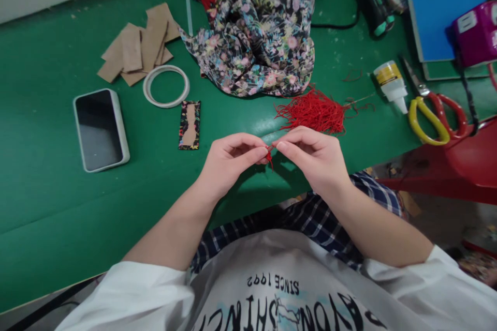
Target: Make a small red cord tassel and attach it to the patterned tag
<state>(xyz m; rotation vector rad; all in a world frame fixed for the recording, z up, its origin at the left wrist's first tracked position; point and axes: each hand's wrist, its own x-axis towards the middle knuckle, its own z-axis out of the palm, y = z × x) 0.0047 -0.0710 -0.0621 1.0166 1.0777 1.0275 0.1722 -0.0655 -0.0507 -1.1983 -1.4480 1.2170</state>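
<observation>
Between my two hands is a short piece of red cord (pixel 269 157), its loose end hanging down. My left hand (pixel 237 158) pinches it between thumb and fingertips. From the other side my right hand (pixel 314 154) is closed in a pinch on the same cord, the fingertips of both hands almost touching. Whether the cord is knotted there is too small to tell. Just beyond my right hand lies a bundle of red cords (pixel 312 111). A small floral-covered rectangle with a bare brown middle (pixel 190 125) lies to the left of my left hand.
Floral fabric (pixel 264 36) lies bunched at the back. To the left are brown card pieces (pixel 132 49), a tape roll (pixel 147 92) and a phone (pixel 100 129). A glue bottle (pixel 391 84), scissors (pixel 429 114) and a green-and-black cutter (pixel 373 5) lie to the right on the green table (pixel 155 186).
</observation>
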